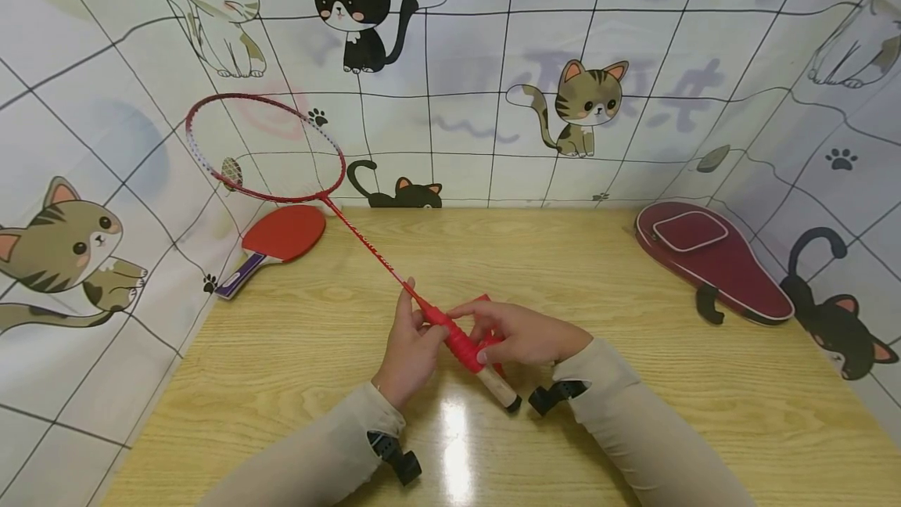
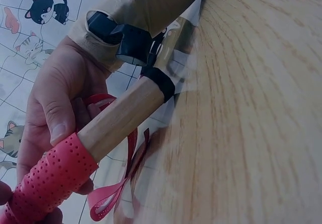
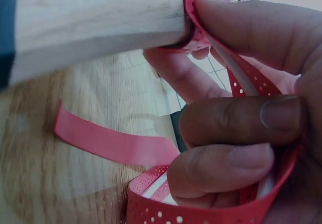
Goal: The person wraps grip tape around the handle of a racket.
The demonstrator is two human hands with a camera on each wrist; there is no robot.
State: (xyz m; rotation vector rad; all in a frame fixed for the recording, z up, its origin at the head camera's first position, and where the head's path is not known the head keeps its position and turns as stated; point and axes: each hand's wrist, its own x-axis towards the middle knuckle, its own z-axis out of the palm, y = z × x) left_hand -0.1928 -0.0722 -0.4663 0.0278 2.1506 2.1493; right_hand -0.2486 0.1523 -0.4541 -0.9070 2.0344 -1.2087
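Head view: a red badminton racket (image 1: pixel 331 202) is held slanted over the middle of the desk (image 1: pixel 633 350), its head raised toward the far left and its handle low at the near centre. The handle is gripped by the left hand (image 1: pixel 408 350), fingers curled round the part already wound with red grip tape (image 1: pixel 461 343). The loose tape is pinched by the right hand (image 1: pixel 524 335), thumb pressed at the wrap's edge; in the right wrist view the perforated strip (image 3: pixel 241 83) is looped round curled fingers (image 3: pixel 236 126), with a slack tail (image 3: pixel 110 143) lying on the desk. Bare wood (image 2: pixel 123 116) remains toward the black butt cap (image 2: pixel 160 83). Should tension be lost, the wrap could likely loosen or wrinkle; the slack loop might twist and stick to itself.
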